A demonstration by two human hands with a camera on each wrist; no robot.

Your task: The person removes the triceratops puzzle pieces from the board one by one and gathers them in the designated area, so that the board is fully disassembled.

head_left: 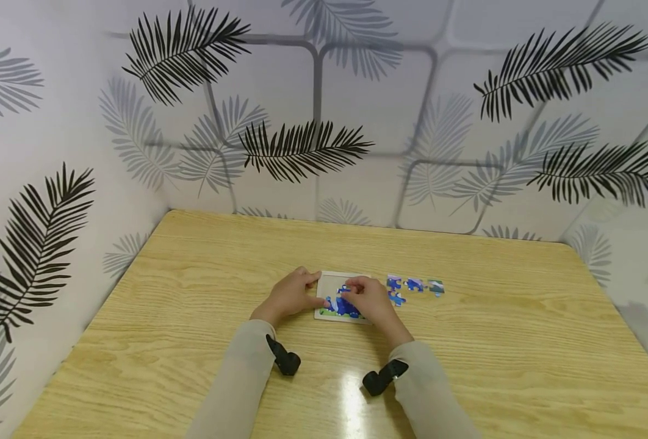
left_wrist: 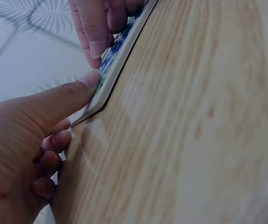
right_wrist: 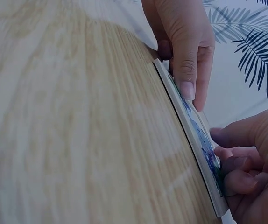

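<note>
A shallow puzzle tray (head_left: 331, 280) with a pale rim lies on the wooden table. Joined blue and green puzzle pieces (head_left: 347, 308) fill its near part, and its far part shows bare backing. My left hand (head_left: 293, 294) grips the tray's left side, thumb over the near-left area and fingers along the outer edge. Over the right half of the tray, my right hand (head_left: 372, 300) pinches a small blue-and-white puzzle piece (head_left: 343, 289) between thumb and forefinger, right above the joined pieces. In the right wrist view its curled fingers (right_wrist: 239, 179) hide part of the picture.
To the right of the tray lie several loose puzzle pieces (head_left: 414, 285), blue, purple and green. The wooden table (head_left: 500, 341) meets a leaf-patterned wall (head_left: 357, 183) at its far edge. Each wrist wears a black strap camera (head_left: 285, 360).
</note>
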